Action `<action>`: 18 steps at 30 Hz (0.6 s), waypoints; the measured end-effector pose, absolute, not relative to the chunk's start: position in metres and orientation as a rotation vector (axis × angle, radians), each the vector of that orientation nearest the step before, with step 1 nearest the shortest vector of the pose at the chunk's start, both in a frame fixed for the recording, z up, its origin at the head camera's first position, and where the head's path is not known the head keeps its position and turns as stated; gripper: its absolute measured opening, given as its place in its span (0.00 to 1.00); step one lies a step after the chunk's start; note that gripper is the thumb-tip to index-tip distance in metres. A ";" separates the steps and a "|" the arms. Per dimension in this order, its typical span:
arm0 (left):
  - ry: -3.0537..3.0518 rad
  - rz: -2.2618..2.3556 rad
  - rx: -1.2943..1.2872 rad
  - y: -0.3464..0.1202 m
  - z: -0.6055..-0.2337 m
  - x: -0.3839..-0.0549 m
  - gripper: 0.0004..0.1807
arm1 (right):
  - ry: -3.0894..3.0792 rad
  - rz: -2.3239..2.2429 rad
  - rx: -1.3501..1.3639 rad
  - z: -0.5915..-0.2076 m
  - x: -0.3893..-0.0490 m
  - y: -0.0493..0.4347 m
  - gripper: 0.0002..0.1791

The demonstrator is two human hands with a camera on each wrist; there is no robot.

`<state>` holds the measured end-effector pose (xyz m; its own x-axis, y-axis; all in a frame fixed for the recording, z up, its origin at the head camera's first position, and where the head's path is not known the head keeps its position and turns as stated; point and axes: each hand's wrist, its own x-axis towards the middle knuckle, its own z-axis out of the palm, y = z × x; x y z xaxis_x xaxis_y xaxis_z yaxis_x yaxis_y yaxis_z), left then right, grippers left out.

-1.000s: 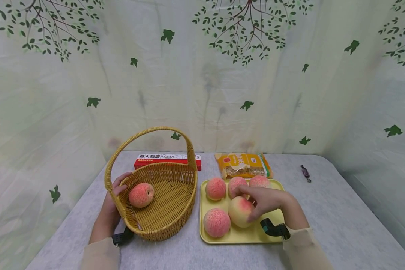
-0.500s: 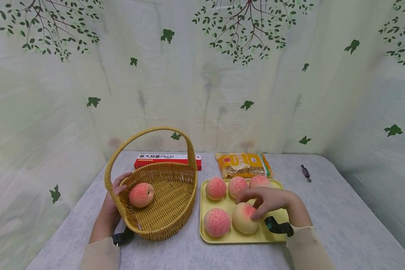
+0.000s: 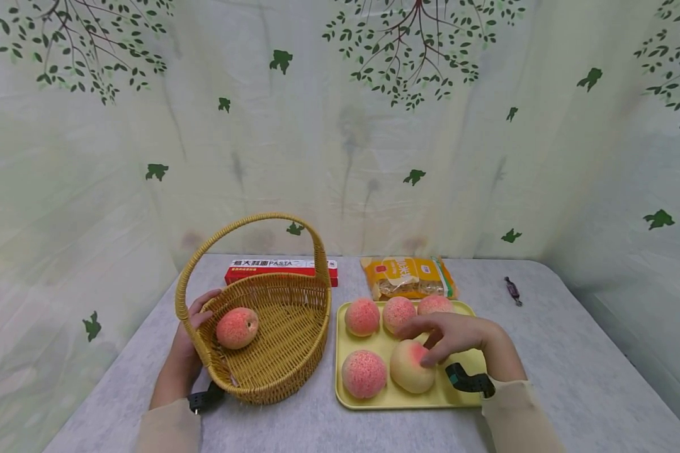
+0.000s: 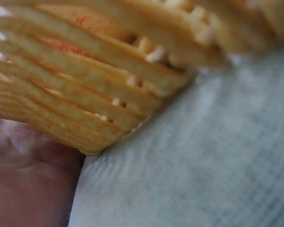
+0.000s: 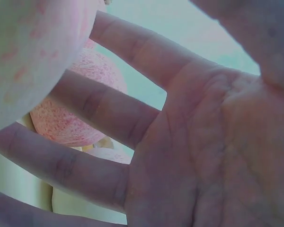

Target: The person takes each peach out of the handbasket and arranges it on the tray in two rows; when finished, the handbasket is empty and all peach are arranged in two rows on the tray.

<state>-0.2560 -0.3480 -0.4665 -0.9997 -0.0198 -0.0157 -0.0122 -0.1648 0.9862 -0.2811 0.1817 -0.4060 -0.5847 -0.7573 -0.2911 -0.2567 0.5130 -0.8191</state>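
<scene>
A woven basket (image 3: pixel 272 352) with a tall handle stands on the left, one reddish peach (image 3: pixel 237 328) lying inside it. My left hand (image 3: pixel 189 333) grips its left rim; in the left wrist view, the palm (image 4: pixel 28 175) lies beside the woven wall. On the right, a yellow tray (image 3: pixel 405 402) carries several pink peaches and a paler peach (image 3: pixel 412 367). My right hand (image 3: pixel 456 336) holds this pale one, thumb on its near right side and fingers at the far side. In the right wrist view, the fingers (image 5: pixel 109 101) reach to the pale peach (image 5: pixel 28 52).
Behind the basket lies a red and white pasta box (image 3: pixel 280 272). An orange food packet (image 3: pixel 409 277) lies behind the tray. At the table's right side is a small dark wrapped candy (image 3: pixel 512 291). A leaf-patterned curtain (image 3: pixel 340 145) closes off the back.
My right hand and the pale peach have shifted slightly right and nearer to me, then stayed almost still. The left hand and the basket keep their place.
</scene>
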 end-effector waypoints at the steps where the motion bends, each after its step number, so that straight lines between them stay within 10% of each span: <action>1: -2.023 -2.395 0.033 -0.347 -0.465 -0.255 0.24 | 2.104 -1.002 -0.817 -0.406 -0.280 0.181 0.35; 18: -2.008 -2.380 -0.031 -0.351 -0.473 -0.259 0.24 | 2.412 -1.145 -0.806 -0.394 -0.282 0.174 0.19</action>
